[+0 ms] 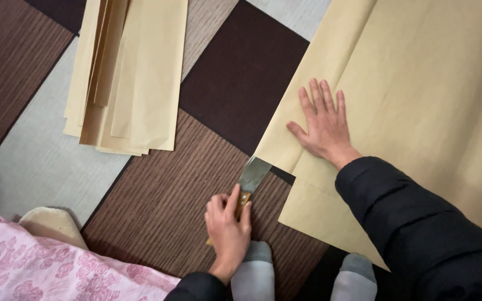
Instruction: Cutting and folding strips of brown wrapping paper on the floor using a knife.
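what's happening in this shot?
A person crouches over a patchwork floor of brown wood-grain and grey panels. The right hand lies flat on a large folded sheet of tan paper, pinning it down. The left hand grips a wooden-handled knife with a broad metal blade, its tip at the folded edge of the sheet. A stack of cut tan paper strips lies to the upper left.
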